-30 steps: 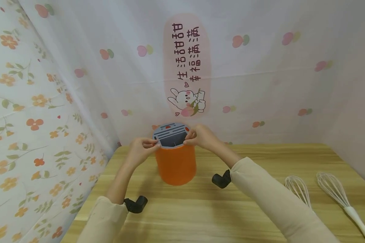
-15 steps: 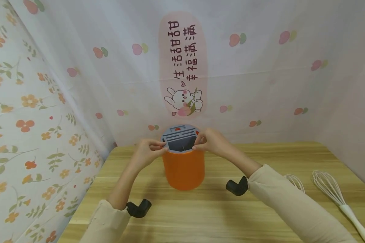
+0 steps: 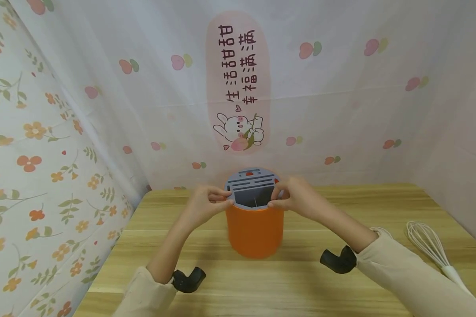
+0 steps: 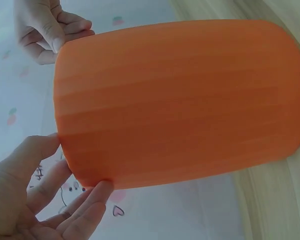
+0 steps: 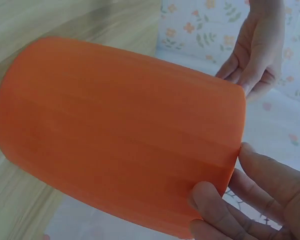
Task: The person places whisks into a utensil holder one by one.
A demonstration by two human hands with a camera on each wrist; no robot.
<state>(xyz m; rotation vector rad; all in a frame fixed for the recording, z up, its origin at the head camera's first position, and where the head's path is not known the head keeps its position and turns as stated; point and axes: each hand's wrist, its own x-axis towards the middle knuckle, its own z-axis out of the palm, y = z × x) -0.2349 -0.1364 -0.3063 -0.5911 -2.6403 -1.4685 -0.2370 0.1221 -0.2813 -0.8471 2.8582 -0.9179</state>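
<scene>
An orange knife block (image 3: 255, 231) with a grey slotted top (image 3: 250, 181) stands upright near the back of the wooden table. At the left side of its rim, my left hand (image 3: 209, 204) grips the edge between thumb and fingers. My right hand (image 3: 297, 198) pinches the opposite side of the rim. The left wrist view has the block's smooth orange wall (image 4: 180, 105) filling the middle, with fingertips at its top edge. In the right wrist view, fingers and thumb likewise meet the rim of the orange block (image 5: 120, 130).
A white-handled whisk (image 3: 430, 242) lies on the table (image 3: 238, 290) at the right. A second whisk (image 3: 382, 230) is mostly hidden behind my right sleeve. A printed curtain (image 3: 333, 105) hangs behind the table, and a floral one (image 3: 43, 198) hangs along the left.
Both hands have moved the knife block rightward and nearer to me, keeping their grip on its rim. The head view has shifted slightly. My right sleeve now covers more of the whisks.
</scene>
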